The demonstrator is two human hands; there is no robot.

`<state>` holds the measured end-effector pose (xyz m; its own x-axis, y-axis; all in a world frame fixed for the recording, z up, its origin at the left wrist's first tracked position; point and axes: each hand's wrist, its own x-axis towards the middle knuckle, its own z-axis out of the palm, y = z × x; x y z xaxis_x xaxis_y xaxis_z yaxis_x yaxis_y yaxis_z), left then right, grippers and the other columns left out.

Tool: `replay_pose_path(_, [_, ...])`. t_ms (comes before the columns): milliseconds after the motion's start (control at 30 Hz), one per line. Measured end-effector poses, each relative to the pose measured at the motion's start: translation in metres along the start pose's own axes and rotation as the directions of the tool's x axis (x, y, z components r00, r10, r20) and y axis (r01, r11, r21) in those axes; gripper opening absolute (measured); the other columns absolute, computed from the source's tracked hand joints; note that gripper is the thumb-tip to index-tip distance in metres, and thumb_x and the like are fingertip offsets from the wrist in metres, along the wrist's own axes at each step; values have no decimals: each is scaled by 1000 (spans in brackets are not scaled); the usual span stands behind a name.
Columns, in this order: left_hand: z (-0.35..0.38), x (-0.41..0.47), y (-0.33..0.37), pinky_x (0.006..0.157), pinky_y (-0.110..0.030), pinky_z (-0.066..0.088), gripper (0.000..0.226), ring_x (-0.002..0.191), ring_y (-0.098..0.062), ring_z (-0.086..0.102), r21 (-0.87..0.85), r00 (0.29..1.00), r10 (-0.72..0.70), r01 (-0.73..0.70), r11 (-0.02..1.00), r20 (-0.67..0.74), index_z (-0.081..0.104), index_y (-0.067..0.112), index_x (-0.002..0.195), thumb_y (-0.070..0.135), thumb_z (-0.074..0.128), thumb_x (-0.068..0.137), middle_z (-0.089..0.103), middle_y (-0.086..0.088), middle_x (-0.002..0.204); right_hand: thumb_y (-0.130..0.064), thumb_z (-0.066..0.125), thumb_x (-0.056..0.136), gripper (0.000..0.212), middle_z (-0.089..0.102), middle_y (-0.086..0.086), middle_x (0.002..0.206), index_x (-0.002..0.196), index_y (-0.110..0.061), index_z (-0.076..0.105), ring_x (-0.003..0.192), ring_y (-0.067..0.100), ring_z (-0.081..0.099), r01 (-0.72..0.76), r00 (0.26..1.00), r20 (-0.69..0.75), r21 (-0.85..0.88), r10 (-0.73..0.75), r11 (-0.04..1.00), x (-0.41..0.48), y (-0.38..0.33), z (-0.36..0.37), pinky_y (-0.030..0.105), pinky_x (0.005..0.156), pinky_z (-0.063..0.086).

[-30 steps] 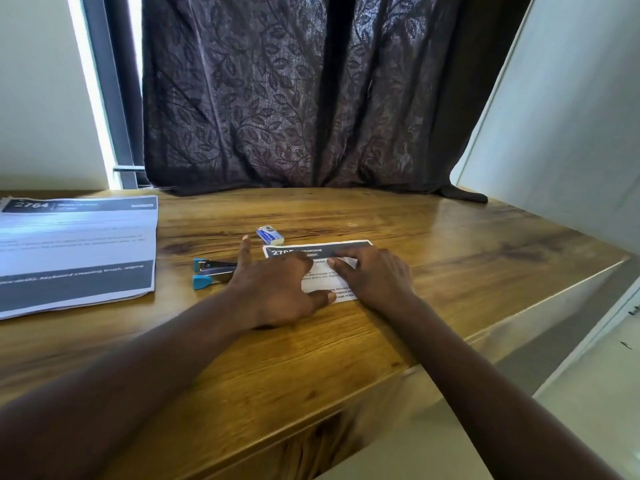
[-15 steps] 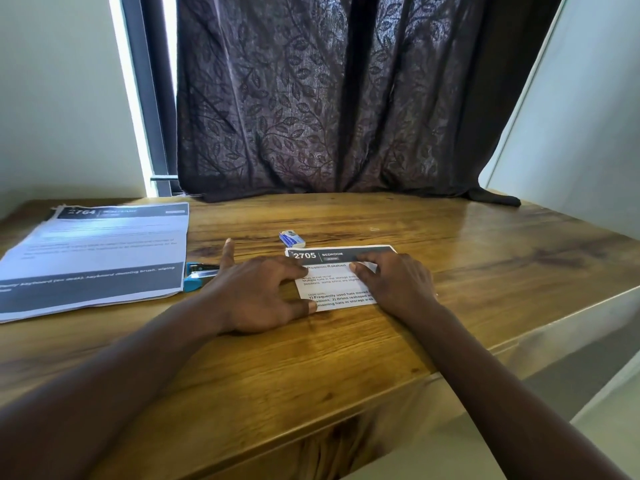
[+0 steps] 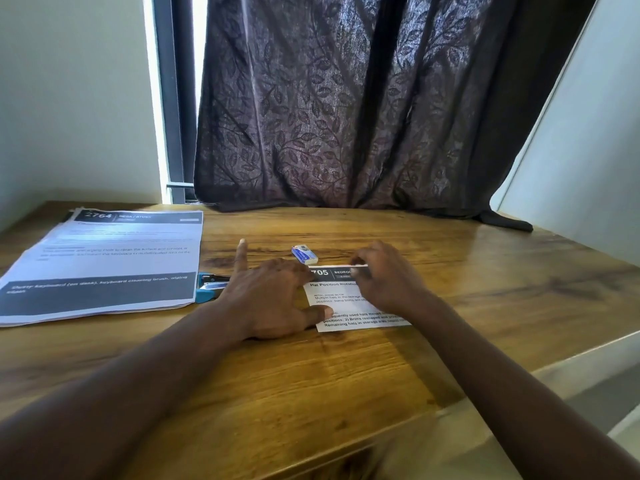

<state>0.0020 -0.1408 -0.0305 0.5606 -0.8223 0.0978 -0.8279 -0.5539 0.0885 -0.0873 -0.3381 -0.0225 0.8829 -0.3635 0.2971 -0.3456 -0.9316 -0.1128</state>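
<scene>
Where both hands work close together, the wide brown wooden table (image 3: 485,306) lies under them. Well to the left of the left hand (image 3: 273,299) rests the big stack of white printed sheets with dark bands (image 3: 104,265). The small folded white printed paper (image 3: 346,303) lies between the hands: the left hand presses flat on its left edge, and the right hand (image 3: 388,282) pinches its far edge. The blue metal stapler (image 3: 209,287) sits just left of the left hand, and the small white and blue eraser (image 3: 304,255) lies just beyond both hands.
</scene>
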Motion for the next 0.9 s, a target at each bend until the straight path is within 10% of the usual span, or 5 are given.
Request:
replay_pose_path(600, [0,-3,0,123,-65,-6,83,154,-18,24,-33,1000,9,-10,999,-28,30,44,154,87,38,83,28,11,167,-60,37,100,39,52,-1,122,106,-25,55,120,21,43,-19,998,-60,-22,18,1000,30,-21,33,46,105,32])
replay_pose_path(900, [-1,-3,-7,121,-55,29,57,126,-14,61,-461,883,-212,-6,887,-418,47,32,143,55,62,93,67,11,134,-50,45,103,24,59,-11,83,93,-28,50,84,12,53,171,950,-295,200,-107,965,22,-23,25,37,90,37])
